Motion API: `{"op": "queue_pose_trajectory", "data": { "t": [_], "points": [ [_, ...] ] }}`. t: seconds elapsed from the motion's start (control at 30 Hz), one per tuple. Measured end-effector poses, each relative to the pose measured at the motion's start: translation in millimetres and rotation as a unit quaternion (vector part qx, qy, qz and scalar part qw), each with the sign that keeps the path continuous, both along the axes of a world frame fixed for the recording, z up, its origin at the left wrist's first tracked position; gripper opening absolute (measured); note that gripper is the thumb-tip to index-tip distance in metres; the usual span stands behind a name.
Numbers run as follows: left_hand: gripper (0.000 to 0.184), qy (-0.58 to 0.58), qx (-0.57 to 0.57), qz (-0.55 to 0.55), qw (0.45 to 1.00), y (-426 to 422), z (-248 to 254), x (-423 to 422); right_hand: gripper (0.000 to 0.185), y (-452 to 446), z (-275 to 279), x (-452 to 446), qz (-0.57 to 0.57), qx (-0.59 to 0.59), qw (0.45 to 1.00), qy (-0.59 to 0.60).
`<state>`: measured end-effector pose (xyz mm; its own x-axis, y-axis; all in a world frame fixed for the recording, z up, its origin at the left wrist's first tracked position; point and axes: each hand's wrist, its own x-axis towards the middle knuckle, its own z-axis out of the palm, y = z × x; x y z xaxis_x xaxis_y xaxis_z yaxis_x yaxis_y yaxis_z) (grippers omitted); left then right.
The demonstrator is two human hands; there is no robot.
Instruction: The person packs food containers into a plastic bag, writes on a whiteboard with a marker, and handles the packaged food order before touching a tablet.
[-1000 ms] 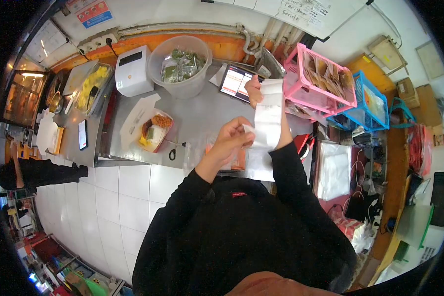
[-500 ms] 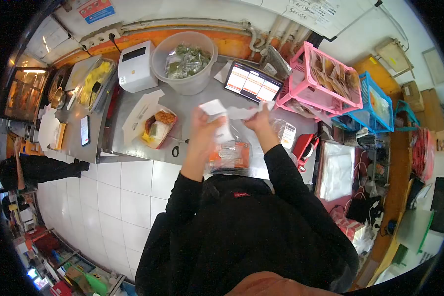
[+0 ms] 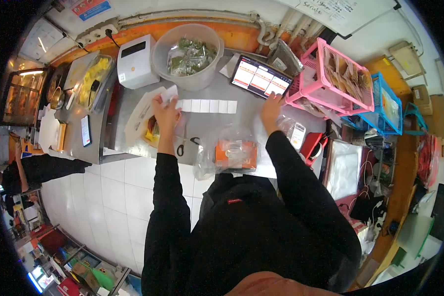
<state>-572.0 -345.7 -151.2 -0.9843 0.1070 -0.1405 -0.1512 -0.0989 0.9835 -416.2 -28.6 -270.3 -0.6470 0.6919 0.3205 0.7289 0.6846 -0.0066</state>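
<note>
My left hand [image 3: 166,111] is closed on one end of a white paper strip [image 3: 208,106] creased into several sections, which stretches right across the metal counter. Below that hand, partly covered by it, is an open food box [image 3: 153,134]. My right hand [image 3: 271,111] is at the lower edge of a tablet [image 3: 260,78] showing white and orange panels; its fingertips are at the screen and it holds nothing that I can see. Nearer to me, an orange box in clear plastic [image 3: 236,154] lies on the counter, with black scissors [image 3: 180,150] to its left.
A tub of green packets [image 3: 187,55] and a white printer [image 3: 135,64] stand at the back. Pink [image 3: 330,84] and blue baskets [image 3: 387,106], a clear container [image 3: 295,132] and a red tape dispenser [image 3: 313,149] are at right. A person in black [image 3: 47,170] is at far left.
The left hand has moved left with the paper strip, which now lies extended. The right hand has let go of the paper and moved to the tablet's lower edge.
</note>
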Motion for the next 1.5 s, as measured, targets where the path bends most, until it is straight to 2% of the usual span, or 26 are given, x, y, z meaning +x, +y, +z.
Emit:
{"op": "queue_pose_trajectory", "data": {
  "t": [0.1, 0.13, 0.2, 0.23, 0.27, 0.3, 0.33, 0.43, 0.53, 0.63, 0.73, 0.83, 0.93, 1.03, 1.13, 1.23, 1.37, 1.4, 1.47, 1.5],
  "points": [
    [0.038, -0.009, 0.077, 0.04, 0.996, -10, 18, 2, 0.021, 26, 5, -1, -0.051, -0.066, 0.987, -0.138],
    [0.035, -0.015, 0.106, 0.054, 0.993, -12, 21, 3, 0.016, 30, 9, -2, -0.013, -0.113, 0.987, -0.116],
    [0.03, -0.062, 0.177, 0.022, 0.982, -13, 25, 14, 0.009, 14, 67, 1, 0.066, -0.205, 0.974, -0.076],
    [0.027, -0.086, 0.212, 0.007, 0.974, -13, 26, 23, 0.011, 17, 57, 5, 0.143, -0.292, 0.937, 0.126],
    [0.024, -0.102, 0.206, -0.002, 0.973, -10, 31, 33, 0.014, 10, 73, 9, 0.145, -0.442, 0.867, 0.179],
    [0.021, -0.119, 0.199, -0.014, 0.973, -6, 39, 44, 0.016, -5, 113, 14, 0.141, -0.578, 0.771, 0.228],
    [0.018, -0.134, 0.192, -0.027, 0.972, -2, 48, 54, 0.018, -21, 152, 19, 0.131, -0.697, 0.651, 0.271],
    [0.012, -0.12, 0.218, -0.088, 0.964, 10, 72, 81, 0.016, -61, 233, 36, 0.182, -0.705, 0.616, 0.3],
    [0.012, -0.095, 0.223, -0.145, 0.959, 17, 88, 95, 0.019, -77, 264, 50, 0.214, -0.704, 0.594, 0.326],
    [0.015, -0.079, 0.242, -0.159, 0.954, 19, 107, 104, 0.023, -83, 279, 57, 0.223, -0.681, 0.612, 0.334],
    [0.016, -0.081, 0.256, -0.163, 0.949, 19, 118, 108, 0.027, -94, 290, 59, 0.182, -0.7, 0.574, 0.384],
    [0.018, -0.085, 0.276, -0.193, 0.938, 18, 118, 115, 0.032, -91, 278, 64, 0.193, -0.682, 0.591, 0.384],
    [0.018, -0.087, 0.293, -0.208, 0.929, 18, 117, 124, 0.036, -98, 281, 63, 0.188, -0.677, 0.586, 0.404],
    [0.017, -0.095, 0.297, -0.131, 0.941, 9, 115, 122, 0.036, -90, 267, 66, 0.207, -0.614, 0.678, 0.347],
    [0.015, -0.107, 0.291, -0.011, 0.951, -20, 105, 108, 0.04, -68, 210, 62, 0.186, -0.485, 0.8, 0.299],
    [0.013, -0.082, 0.267, 0.01, 0.96, -56, 88, 103, 0.043, -58, 160, 51, 0.095, -0.578, 0.764, 0.272],
    [0.014, -0.081, 0.246, 0.079, 0.963, -80, 72, 115, 0.044, -74, 127, 6, 0.066, -0.622, 0.713, 0.317],
    [0.015, -0.08, 0.243, 0.09, 0.962, -84, 66, 120, 0.044, -78, 117, -9, 0.09, -0.612, 0.713, 0.331],
    [0.02, -0.09, 0.199, 0.124, 0.968, -77, 63, 130, 0.044, -87, 110, -32, 0.128, -0.53, 0.789, 0.281],
    [0.021, -0.084, 0.178, 0.138, 0.971, -69, 64, 134, 0.042, -99, 112, -38, 0.191, -0.457, 0.824, 0.276]
  ]
}}
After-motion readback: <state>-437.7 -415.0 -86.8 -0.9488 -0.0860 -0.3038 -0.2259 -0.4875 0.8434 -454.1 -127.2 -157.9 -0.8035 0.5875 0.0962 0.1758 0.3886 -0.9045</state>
